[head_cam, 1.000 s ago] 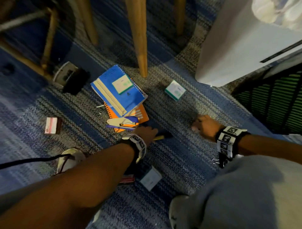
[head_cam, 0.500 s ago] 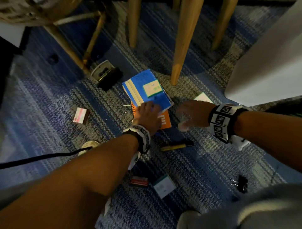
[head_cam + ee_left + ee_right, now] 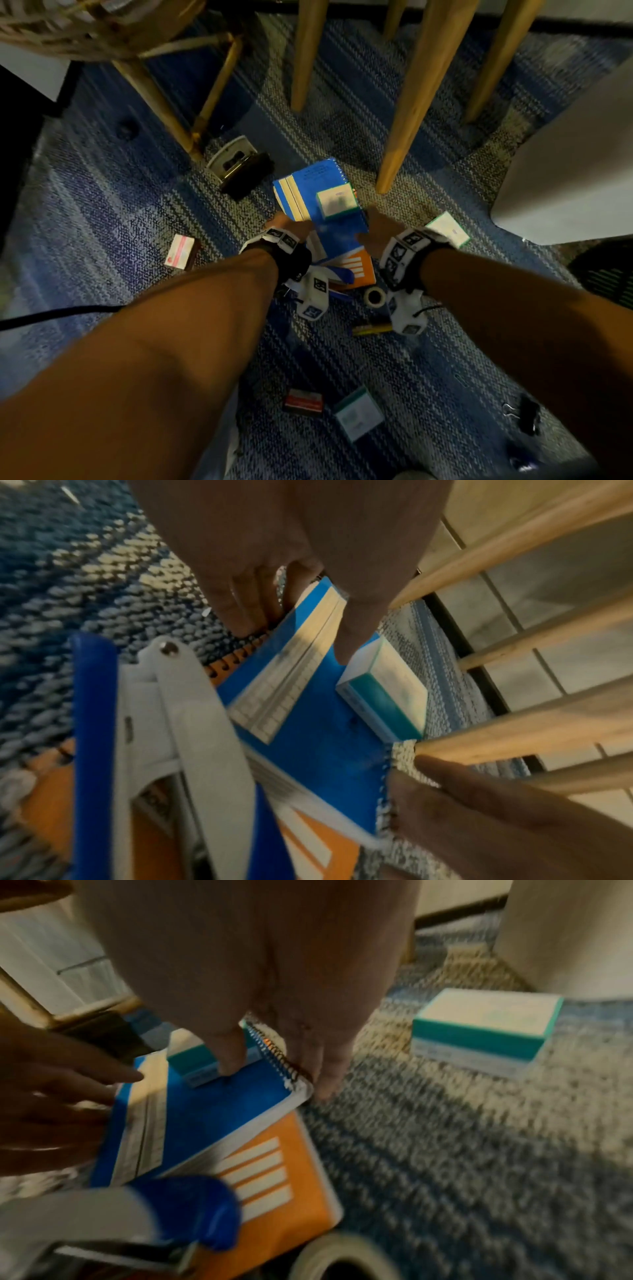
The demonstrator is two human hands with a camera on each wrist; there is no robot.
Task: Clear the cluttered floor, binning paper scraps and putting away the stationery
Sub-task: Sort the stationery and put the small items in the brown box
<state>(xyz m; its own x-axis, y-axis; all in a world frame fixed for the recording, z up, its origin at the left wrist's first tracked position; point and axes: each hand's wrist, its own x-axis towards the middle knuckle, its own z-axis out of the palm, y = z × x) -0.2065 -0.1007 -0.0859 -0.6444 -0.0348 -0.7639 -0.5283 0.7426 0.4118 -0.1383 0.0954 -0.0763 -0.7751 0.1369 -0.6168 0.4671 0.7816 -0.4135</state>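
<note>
Both hands reach down to a blue spiral notebook (image 3: 329, 219) that lies on an orange spiral notebook (image 3: 359, 270) on the blue and grey carpet (image 3: 428, 377). The left hand (image 3: 291, 224) takes the blue notebook's left edge, thumb on the cover and fingers (image 3: 240, 610) curled down at the edge beside the orange notebook's coil. The right hand (image 3: 378, 229) takes the opposite, spiral-bound edge, thumb on the cover and fingers (image 3: 325, 1069) down outside the coil, so each hand grips the notebook from its side. A small teal and white box (image 3: 337, 202) sits on the blue cover between the two thumbs. A white and blue stapler (image 3: 192, 750) lies over the near part of the stack, and a tape roll (image 3: 375, 296) lies on the carpet just beside the orange notebook. A second teal box (image 3: 483, 1034) stands on the carpet to the right, near the base of a white bin (image 3: 565, 178). Wooden chair legs (image 3: 411, 102) stand beyond the notebooks.
</note>
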